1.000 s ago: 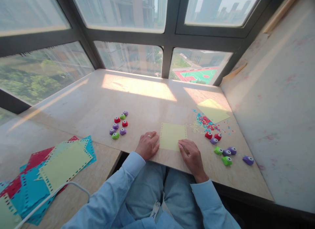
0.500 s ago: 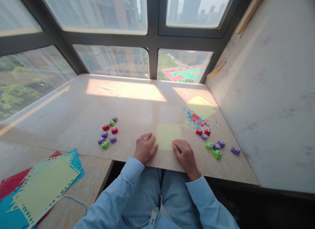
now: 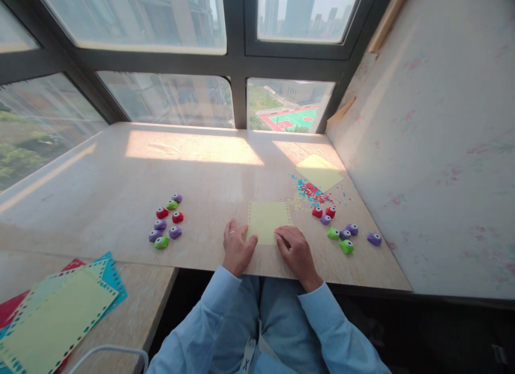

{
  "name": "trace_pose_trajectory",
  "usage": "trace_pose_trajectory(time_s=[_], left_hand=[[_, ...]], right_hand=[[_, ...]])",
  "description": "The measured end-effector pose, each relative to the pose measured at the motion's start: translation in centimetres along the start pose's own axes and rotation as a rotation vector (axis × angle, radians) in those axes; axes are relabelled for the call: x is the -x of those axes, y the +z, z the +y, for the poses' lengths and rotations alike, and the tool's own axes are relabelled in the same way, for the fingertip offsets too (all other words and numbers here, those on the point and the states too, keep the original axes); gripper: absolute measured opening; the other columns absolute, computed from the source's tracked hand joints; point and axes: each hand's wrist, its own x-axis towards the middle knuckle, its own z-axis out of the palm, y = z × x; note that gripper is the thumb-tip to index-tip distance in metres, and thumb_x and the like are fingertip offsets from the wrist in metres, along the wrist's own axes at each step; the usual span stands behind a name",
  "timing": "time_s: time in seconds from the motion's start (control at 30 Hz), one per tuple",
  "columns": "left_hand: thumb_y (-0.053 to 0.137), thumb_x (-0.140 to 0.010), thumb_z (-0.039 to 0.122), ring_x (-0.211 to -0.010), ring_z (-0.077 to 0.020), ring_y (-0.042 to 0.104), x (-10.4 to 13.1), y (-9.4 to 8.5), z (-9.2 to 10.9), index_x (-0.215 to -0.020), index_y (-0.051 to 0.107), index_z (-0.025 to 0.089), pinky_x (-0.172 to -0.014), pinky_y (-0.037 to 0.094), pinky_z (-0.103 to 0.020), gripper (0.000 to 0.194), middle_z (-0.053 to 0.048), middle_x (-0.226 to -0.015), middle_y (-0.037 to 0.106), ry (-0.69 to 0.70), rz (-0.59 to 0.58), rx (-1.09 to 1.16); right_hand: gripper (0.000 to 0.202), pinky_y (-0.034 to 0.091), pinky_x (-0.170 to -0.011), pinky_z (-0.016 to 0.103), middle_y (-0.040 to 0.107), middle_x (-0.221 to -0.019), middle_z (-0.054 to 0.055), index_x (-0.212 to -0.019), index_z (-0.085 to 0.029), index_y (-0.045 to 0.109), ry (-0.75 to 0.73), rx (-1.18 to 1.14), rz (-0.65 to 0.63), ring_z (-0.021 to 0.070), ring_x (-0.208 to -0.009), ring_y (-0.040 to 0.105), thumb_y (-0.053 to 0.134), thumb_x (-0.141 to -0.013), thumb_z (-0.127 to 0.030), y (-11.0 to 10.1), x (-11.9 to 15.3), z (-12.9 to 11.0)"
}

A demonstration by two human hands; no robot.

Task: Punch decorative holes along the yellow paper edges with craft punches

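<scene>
A pale yellow sheet of paper (image 3: 267, 224) lies flat on the table before me, with rows of punched holes along its left and right edges. My left hand (image 3: 238, 248) is open at the sheet's lower left, thumb spread from the fingers and its tip by the paper's edge. At the lower right corner, my right hand (image 3: 298, 253) is closed, fingers curled and fingertips pressed together on the paper's edge. Small eye-shaped craft punches in red, green and purple stand in groups, among them a green punch (image 3: 161, 243) on the left and a purple punch (image 3: 374, 239) on the right.
Punched paper bits (image 3: 311, 191) in red, blue and yellow are scattered behind the right-hand punches, beside another yellow sheet (image 3: 321, 170). Hole-edged coloured sheets (image 3: 60, 309) overlap at lower left, near a white cable (image 3: 110, 348). Windows and a papered wall (image 3: 442, 175) border the table.
My left hand has spread its thumb and fingers apart, its fingers shifting off the sheet's left edge. My right hand stays at the sheet's corner. The camera view has turned slightly right.
</scene>
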Motion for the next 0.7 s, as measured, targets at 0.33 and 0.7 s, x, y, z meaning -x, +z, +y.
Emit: trace_pose_trajectory(time_s=[0.33, 0.7], left_hand=[[0.064, -0.076, 0.031, -0.144, -0.0429, 0.024, 0.0, -0.2, 2.1, -0.105, 0.071, 0.016, -0.107, 0.032, -0.061, 0.034, -0.019, -0.152, 0.039, -0.123, -0.049, -0.015], [0.066, -0.079, 0.034, -0.14, -0.0385, 0.033, 1.1, 0.4, 3.3, -0.103, 0.073, 0.025, -0.11, 0.027, -0.063, 0.026, -0.012, -0.144, 0.051, 0.051, -0.112, -0.106]], right_hand=[[0.021, 0.051, -0.089, 0.045, 0.074, -0.095, 0.009, -0.095, -0.023, 0.072, -0.001, -0.021, 0.01, 0.0257, -0.094, 0.066, 0.052, -0.092, -0.023, -0.1, -0.1, 0.0], [0.021, 0.051, -0.089, 0.045, 0.074, -0.095, 0.009, -0.094, -0.022, 0.072, 0.013, -0.05, -0.002, 0.0252, -0.094, 0.065, 0.052, -0.093, -0.023, -0.1, 0.0, 0.0]])
